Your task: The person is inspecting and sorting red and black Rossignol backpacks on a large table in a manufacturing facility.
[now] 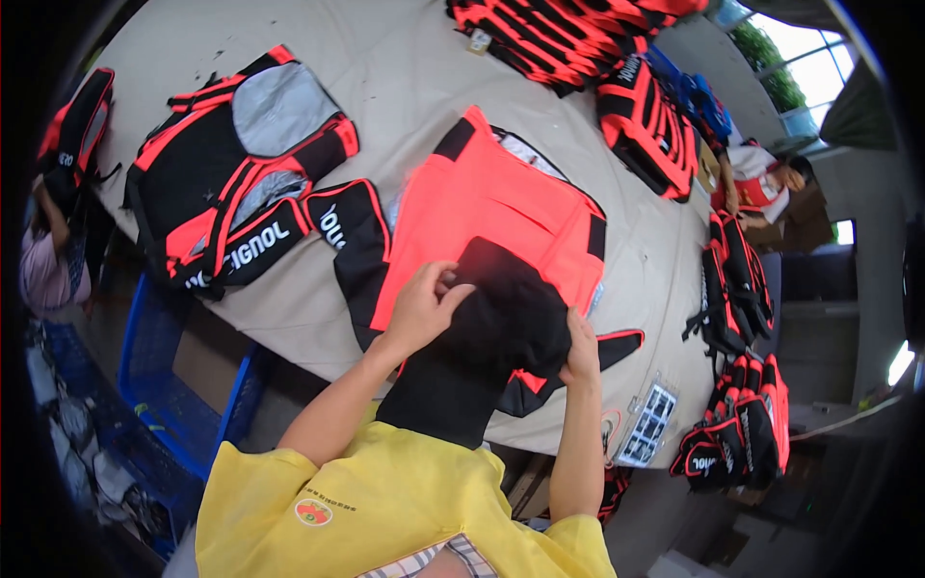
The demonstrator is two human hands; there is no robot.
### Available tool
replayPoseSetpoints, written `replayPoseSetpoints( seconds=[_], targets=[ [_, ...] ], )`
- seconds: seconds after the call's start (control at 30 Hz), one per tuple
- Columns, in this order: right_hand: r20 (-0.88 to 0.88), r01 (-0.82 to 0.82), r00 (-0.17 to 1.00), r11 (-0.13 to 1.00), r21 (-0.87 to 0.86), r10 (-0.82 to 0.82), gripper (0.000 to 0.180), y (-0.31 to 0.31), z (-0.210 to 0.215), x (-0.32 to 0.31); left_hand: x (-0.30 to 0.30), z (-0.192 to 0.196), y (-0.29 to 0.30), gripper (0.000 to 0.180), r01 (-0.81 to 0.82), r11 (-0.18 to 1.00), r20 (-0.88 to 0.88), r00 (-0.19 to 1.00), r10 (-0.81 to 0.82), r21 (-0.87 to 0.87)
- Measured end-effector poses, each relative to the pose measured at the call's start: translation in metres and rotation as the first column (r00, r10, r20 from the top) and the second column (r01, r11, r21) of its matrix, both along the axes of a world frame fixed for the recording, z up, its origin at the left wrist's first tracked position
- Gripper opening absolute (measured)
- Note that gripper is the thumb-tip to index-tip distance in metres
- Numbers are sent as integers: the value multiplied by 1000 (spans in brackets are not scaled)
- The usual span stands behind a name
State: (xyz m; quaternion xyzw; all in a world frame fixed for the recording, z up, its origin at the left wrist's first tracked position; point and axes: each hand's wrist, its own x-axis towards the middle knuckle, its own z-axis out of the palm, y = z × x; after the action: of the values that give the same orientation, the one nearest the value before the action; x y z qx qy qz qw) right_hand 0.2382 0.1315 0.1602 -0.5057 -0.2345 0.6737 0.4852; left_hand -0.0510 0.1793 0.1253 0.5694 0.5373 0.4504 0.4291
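A coral-and-black backpack (pixel 487 217) lies in front of me on the cloth-covered table, its near part a bunched black fabric panel (pixel 515 308). My left hand (pixel 429 306) is at the left edge of that panel, fingers curled and thumb close to them, pinching the fabric. On the opposite side my right hand (pixel 580 349) grips the panel's edge between thumb and fingers. Black fabric hangs from the table edge toward my yellow shirt. What lies under the bunched panel is hidden.
Another backpack (pixel 212 183) lies to the left. Piled bags (pixel 568 39) stand at the far side, with more bags (pixel 737 424) at right. A clear-covered card (pixel 647 424) lies near the right edge. A blue crate (pixel 183 366) stands lower left. Other people are at both sides.
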Motion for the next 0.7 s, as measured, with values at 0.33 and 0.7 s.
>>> replayPoseSetpoints(
  seconds=[0.33, 0.7],
  targets=[
    [804, -767, 252, 618, -173, 538, 32, 24, -155, -26, 43, -18, -16, 16, 425, 886, -276, 887, -369, 182],
    [984, -430, 166, 893, 133, -66, 24, 103, -180, -68, 86, -112, 33, 13, 261, 959, -831, 506, -233, -111]
  ],
)
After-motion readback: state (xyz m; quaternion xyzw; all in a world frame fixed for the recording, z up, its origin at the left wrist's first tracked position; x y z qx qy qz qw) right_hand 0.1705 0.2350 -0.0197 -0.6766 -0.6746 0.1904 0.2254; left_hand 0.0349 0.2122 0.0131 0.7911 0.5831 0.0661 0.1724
